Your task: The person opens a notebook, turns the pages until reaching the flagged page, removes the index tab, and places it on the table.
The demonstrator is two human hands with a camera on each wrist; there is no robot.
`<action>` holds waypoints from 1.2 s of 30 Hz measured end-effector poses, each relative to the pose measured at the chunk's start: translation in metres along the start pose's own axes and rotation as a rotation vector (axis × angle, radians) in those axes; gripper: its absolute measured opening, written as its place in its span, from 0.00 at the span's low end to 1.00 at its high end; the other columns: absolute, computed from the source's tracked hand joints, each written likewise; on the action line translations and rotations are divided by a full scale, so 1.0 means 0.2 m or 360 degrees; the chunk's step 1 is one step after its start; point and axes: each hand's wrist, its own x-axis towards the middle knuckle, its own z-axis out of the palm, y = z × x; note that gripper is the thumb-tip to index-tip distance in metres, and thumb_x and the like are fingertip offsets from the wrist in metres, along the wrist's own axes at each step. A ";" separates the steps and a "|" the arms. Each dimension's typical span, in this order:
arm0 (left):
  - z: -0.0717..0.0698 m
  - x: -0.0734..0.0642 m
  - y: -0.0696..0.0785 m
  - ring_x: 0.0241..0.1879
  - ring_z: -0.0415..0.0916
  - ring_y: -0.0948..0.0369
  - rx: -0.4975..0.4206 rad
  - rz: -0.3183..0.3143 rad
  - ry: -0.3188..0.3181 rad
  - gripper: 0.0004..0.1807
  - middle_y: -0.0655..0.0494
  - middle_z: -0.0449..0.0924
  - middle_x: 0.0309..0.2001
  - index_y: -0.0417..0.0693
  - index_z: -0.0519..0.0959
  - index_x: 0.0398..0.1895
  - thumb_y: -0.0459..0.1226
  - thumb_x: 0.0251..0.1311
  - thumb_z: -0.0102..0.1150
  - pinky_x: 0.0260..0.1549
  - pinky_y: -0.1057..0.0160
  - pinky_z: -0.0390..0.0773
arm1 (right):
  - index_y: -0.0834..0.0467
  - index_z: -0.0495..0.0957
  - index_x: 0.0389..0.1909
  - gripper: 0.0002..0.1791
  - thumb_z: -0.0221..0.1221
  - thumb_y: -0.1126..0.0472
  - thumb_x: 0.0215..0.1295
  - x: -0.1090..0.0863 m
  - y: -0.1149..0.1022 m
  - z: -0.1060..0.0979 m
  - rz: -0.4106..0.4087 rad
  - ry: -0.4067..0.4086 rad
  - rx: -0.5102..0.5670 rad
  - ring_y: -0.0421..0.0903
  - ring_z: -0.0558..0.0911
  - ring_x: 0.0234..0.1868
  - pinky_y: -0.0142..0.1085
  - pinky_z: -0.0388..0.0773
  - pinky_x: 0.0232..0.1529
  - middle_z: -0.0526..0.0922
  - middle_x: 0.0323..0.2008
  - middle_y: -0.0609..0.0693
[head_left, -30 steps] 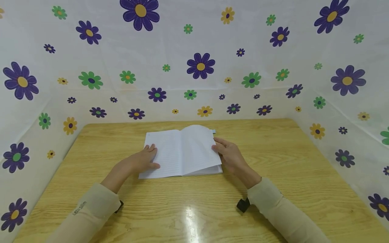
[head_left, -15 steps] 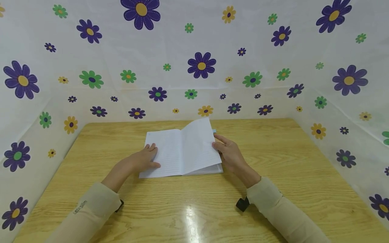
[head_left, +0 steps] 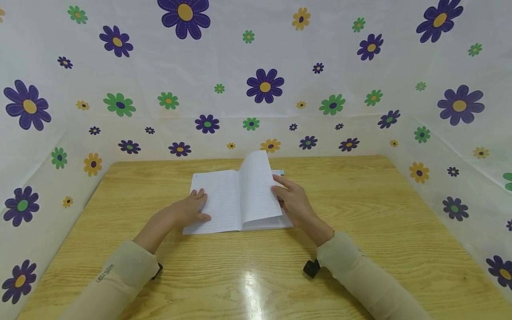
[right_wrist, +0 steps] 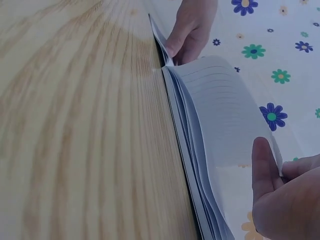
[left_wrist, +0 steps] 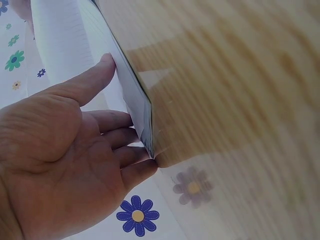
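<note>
White notebook point(head_left: 220, 204) lies open near the wooden table's point(head_left: 240, 275) far edge, its long axis parallel to that edge, directly between the hands. The right hand point(head_left: 297, 202) is nearer the raised page point(head_left: 258, 191), pinching its right edge; the left hand point(head_left: 188, 212), uncurled, rests on the notebook's left half. Small lettering on the left sleeve point(head_left: 116, 275) seems to start "Let's", the rest blurred; no brand is legible.

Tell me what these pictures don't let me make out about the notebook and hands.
Underside of the open white paper notebook: head view, hidden by its pages.
Small pale-blue rectangular tab: head view, too small to identify.
Right hand: right wrist view, partly cut off by right edge.
Beige cloth left sleeve: head view, cut off by bottom edge.
</note>
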 end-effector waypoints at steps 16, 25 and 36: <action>-0.01 -0.02 0.02 0.79 0.36 0.33 0.0008 0.0014 0.0021 0.44 0.28 0.39 0.80 0.24 0.50 0.78 0.46 0.76 0.56 0.76 0.38 0.45 | 0.60 0.69 0.75 0.29 0.58 0.66 0.76 0.05 0.05 0.12 -0.0029 -0.0062 0.0019 0.43 0.76 0.38 0.31 0.76 0.40 0.79 0.48 0.51; -0.01 -0.03 0.02 0.79 0.36 0.32 -0.0007 0.0030 0.0038 0.44 0.28 0.41 0.79 0.24 0.51 0.78 0.46 0.75 0.58 0.76 0.38 0.45 | 0.60 0.70 0.74 0.28 0.59 0.67 0.75 0.06 0.07 0.17 -0.0037 -0.0093 0.0050 0.45 0.81 0.46 0.32 0.82 0.45 0.77 0.66 0.60; -0.01 -0.02 0.01 0.79 0.37 0.33 -0.0012 0.0027 0.0061 0.43 0.28 0.41 0.80 0.24 0.51 0.77 0.45 0.75 0.58 0.76 0.38 0.44 | 0.59 0.70 0.74 0.27 0.58 0.66 0.76 0.08 0.09 0.20 -0.0062 -0.0143 0.0076 0.44 0.81 0.46 0.31 0.81 0.45 0.79 0.64 0.59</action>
